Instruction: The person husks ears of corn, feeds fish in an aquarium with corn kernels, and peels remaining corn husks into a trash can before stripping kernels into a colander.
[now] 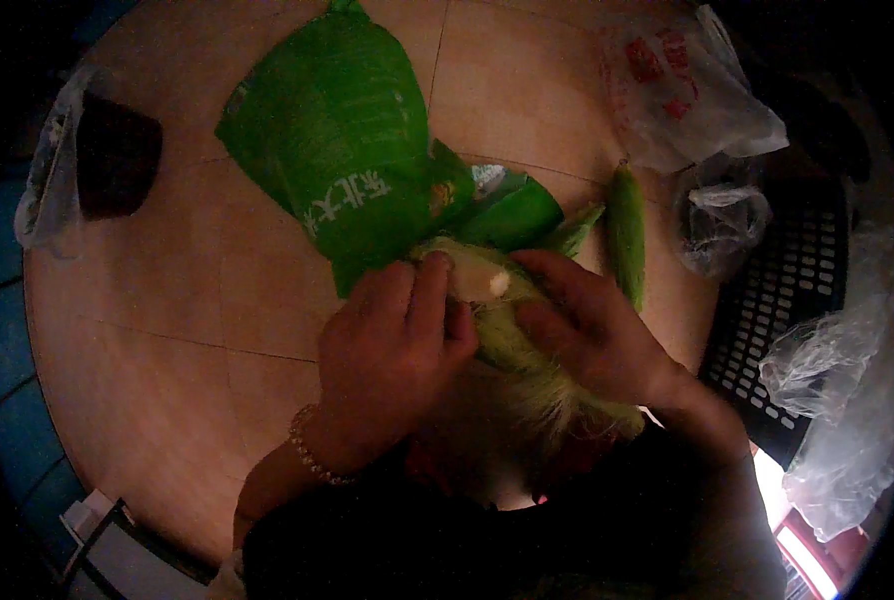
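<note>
In the middle of the head view, an ear of corn (pixel 505 335) is held between my two hands. Its husk is pale green and partly opened, with a small whitish end showing and loose silk hanging below. My left hand (pixel 397 325), with a beaded bracelet at the wrist, pinches the pale husk on the left. On the other side, the fingers of my right hand (pixel 592 325) are curled over the ear. Just beyond lies a green printed bag (pixel 352 140) on the floor. Another corn ear in its husk (pixel 625 235) rests to the right.
Tan floor tiles (pixel 157 390) surround the work. At the right stand a black slotted basket (pixel 777 290) and several clear plastic bags (pixel 827 400). A white bag with red print (pixel 687 95) lies at the upper right. A dark bin with a plastic liner (pixel 117 160) is at the left.
</note>
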Action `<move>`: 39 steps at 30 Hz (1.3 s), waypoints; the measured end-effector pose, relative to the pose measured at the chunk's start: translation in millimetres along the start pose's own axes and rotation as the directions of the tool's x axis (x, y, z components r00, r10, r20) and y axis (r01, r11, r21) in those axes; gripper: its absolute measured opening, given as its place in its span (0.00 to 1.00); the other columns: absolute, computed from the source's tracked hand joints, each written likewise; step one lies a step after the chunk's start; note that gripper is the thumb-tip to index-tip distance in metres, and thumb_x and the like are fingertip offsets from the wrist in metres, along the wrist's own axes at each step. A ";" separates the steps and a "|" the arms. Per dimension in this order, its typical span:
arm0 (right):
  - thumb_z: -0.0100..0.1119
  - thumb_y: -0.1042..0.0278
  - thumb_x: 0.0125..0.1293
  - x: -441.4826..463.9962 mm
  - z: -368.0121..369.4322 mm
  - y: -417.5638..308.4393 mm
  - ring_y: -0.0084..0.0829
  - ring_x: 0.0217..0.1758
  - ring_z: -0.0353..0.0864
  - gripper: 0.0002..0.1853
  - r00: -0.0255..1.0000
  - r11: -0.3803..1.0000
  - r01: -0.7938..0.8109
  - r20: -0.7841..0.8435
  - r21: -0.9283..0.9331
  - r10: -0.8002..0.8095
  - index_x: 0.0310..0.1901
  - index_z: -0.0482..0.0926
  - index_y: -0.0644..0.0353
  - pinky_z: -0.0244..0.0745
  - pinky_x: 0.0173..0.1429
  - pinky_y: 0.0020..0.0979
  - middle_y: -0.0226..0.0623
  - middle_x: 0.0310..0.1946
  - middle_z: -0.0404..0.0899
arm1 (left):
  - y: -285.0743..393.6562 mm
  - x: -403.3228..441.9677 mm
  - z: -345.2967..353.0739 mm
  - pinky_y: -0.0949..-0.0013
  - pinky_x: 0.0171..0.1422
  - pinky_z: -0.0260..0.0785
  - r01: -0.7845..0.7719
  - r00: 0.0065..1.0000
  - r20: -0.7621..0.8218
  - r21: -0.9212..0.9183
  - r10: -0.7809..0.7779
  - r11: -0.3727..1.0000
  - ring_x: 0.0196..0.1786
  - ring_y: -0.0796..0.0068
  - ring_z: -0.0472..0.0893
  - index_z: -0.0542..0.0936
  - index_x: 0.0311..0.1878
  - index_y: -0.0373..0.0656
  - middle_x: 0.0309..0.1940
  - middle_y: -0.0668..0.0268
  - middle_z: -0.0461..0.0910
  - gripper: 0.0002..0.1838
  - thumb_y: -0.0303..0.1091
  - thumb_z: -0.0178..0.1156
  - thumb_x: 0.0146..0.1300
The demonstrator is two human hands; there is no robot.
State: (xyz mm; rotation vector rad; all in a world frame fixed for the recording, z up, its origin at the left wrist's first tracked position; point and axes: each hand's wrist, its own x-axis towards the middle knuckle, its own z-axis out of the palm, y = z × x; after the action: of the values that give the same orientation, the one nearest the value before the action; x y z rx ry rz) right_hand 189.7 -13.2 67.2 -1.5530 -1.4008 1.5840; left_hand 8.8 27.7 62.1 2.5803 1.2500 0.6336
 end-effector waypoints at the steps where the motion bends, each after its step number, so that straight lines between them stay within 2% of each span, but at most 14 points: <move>1: 0.46 0.73 0.61 -0.5 0.8 -0.4 0.22 0.44 0.69 0.19 1.000 0.999 0.016 -0.013 -0.047 -0.017 0.54 0.60 0.67 0.65 0.48 0.23 0.38 0.43 0.71 | -0.1 -0.4 0.0 0.68 0.27 0.69 -0.014 0.998 0.060 0.032 0.012 0.999 0.28 0.66 0.73 0.72 0.38 0.38 0.26 0.62 0.67 0.18 0.34 0.59 0.42; 6: 0.47 0.72 0.59 -1.1 2.4 -3.7 0.24 0.45 0.69 0.20 0.999 0.978 0.025 -0.028 -0.206 -0.031 0.53 0.60 0.68 0.65 0.48 0.26 0.41 0.42 0.71 | -2.2 -2.6 9.0 0.68 0.28 0.69 -0.059 0.983 0.176 0.095 0.041 0.994 0.29 0.67 0.73 0.70 0.39 0.35 0.28 0.61 0.67 0.19 0.35 0.57 0.44; 12: 0.48 0.71 0.59 0.9 2.3 2.4 0.25 0.44 0.69 0.19 0.999 0.990 0.035 -0.024 -0.135 -0.039 0.51 0.62 0.67 0.65 0.48 0.26 0.41 0.41 0.71 | -12.2 0.7 18.1 0.66 0.30 0.69 -0.094 0.981 0.168 -0.001 0.093 0.996 0.30 0.64 0.73 0.68 0.39 0.34 0.28 0.59 0.68 0.18 0.35 0.55 0.46; 18: 0.46 0.71 0.60 8.6 3.2 17.4 0.24 0.43 0.68 0.17 0.999 0.999 -0.025 0.043 -0.021 0.026 0.50 0.64 0.66 0.65 0.48 0.25 0.37 0.40 0.71 | -25.0 7.5 28.5 0.65 0.34 0.70 -0.056 0.896 0.434 -0.106 0.097 0.993 0.31 0.61 0.74 0.68 0.36 0.35 0.29 0.56 0.69 0.14 0.32 0.53 0.47; 21: 0.46 0.71 0.60 10.0 3.7 25.4 0.23 0.44 0.68 0.16 0.989 0.993 -0.105 0.113 0.051 0.099 0.49 0.64 0.66 0.65 0.48 0.25 0.36 0.41 0.72 | -24.2 7.8 32.1 0.64 0.35 0.70 -0.223 0.855 0.457 -0.106 0.247 0.969 0.31 0.60 0.74 0.68 0.36 0.34 0.27 0.56 0.69 0.12 0.29 0.51 0.49; 23: 0.44 0.70 0.58 9.4 6.2 26.0 0.39 0.48 0.70 0.16 0.987 0.986 -0.140 0.097 0.094 0.131 0.47 0.66 0.67 0.64 0.52 0.35 0.50 0.41 0.71 | -19.5 9.0 35.5 0.57 0.42 0.66 -0.085 0.749 0.658 -0.018 0.076 0.996 0.38 0.52 0.72 0.67 0.38 0.35 0.33 0.51 0.71 0.13 0.31 0.51 0.49; 27: 0.46 0.70 0.58 9.6 0.8 29.0 0.37 0.48 0.70 0.15 0.992 0.994 -0.094 0.087 0.050 0.089 0.47 0.66 0.68 0.65 0.51 0.33 0.48 0.41 0.72 | -29.6 0.3 39.6 0.57 0.41 0.66 0.078 0.674 0.738 -0.103 0.023 0.992 0.36 0.51 0.73 0.67 0.39 0.37 0.32 0.51 0.71 0.12 0.31 0.48 0.52; 29: 0.47 0.72 0.60 8.5 -1.2 25.9 0.21 0.42 0.68 0.18 0.981 0.987 -0.155 0.128 0.052 0.147 0.52 0.64 0.64 0.66 0.46 0.23 0.34 0.42 0.71 | -28.9 3.3 29.2 0.59 0.38 0.66 0.451 0.611 0.788 -0.268 -0.076 0.852 0.30 0.54 0.73 0.67 0.37 0.38 0.28 0.54 0.71 0.09 0.31 0.46 0.54; 30: 0.47 0.72 0.60 9.0 -3.9 22.7 0.21 0.42 0.68 0.18 0.981 0.987 -0.154 0.125 0.054 0.146 0.52 0.64 0.64 0.66 0.46 0.23 0.34 0.42 0.71 | -32.9 -1.5 29.4 0.59 0.38 0.66 0.448 0.611 0.788 -0.267 -0.074 0.853 0.30 0.54 0.73 0.67 0.37 0.38 0.28 0.54 0.71 0.09 0.31 0.46 0.54; 32: 0.48 0.72 0.59 12.5 -10.9 17.1 0.19 0.41 0.68 0.20 0.974 0.985 -0.152 0.182 0.076 0.137 0.54 0.63 0.63 0.66 0.44 0.21 0.32 0.42 0.71 | -45.2 -14.6 33.2 0.65 0.32 0.64 0.493 0.813 0.555 -0.494 -0.176 0.716 0.25 0.63 0.71 0.67 0.33 0.41 0.22 0.61 0.69 0.06 0.31 0.47 0.54; 36: 0.48 0.72 0.59 15.5 -17.2 22.4 0.17 0.41 0.68 0.21 0.957 0.943 -0.190 0.264 0.272 0.117 0.55 0.62 0.62 0.65 0.43 0.19 0.31 0.43 0.71 | -51.6 -17.5 34.8 0.66 0.31 0.62 0.384 0.905 0.406 -0.658 -0.125 0.647 0.25 0.63 0.69 0.68 0.32 0.40 0.21 0.62 0.68 0.07 0.34 0.46 0.54; 37: 0.47 0.74 0.59 15.0 -20.1 17.5 0.17 0.41 0.68 0.21 0.956 0.960 -0.176 0.270 0.217 0.115 0.55 0.62 0.61 0.65 0.43 0.19 0.31 0.43 0.71 | -51.5 -17.1 33.5 0.70 0.30 0.60 0.552 0.833 0.509 -0.785 -0.216 0.280 0.25 0.68 0.68 0.68 0.30 0.41 0.21 0.64 0.67 0.07 0.34 0.46 0.53; 38: 0.47 0.75 0.59 14.8 -22.5 15.0 0.17 0.41 0.68 0.21 0.955 0.974 -0.161 0.276 0.162 0.111 0.56 0.62 0.61 0.65 0.43 0.19 0.31 0.44 0.71 | -51.2 -16.6 31.6 0.74 0.29 0.58 0.614 0.739 0.627 -0.777 -0.248 -0.136 0.24 0.73 0.66 0.68 0.28 0.42 0.21 0.66 0.67 0.07 0.35 0.46 0.51; 39: 0.47 0.75 0.59 14.9 -24.3 20.8 0.17 0.41 0.68 0.21 0.955 0.974 -0.159 0.277 0.163 0.109 0.56 0.62 0.61 0.65 0.43 0.19 0.31 0.44 0.71 | -47.3 -15.3 28.5 0.74 0.29 0.58 0.614 0.739 0.626 -0.778 -0.249 -0.134 0.24 0.73 0.66 0.68 0.28 0.42 0.21 0.66 0.67 0.07 0.35 0.46 0.51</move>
State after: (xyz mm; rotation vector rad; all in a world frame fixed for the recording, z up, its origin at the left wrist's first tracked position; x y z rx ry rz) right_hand 215.2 0.5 47.1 -1.3903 -1.2598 2.0071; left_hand -19.4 45.0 15.3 0.8214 0.8782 0.5848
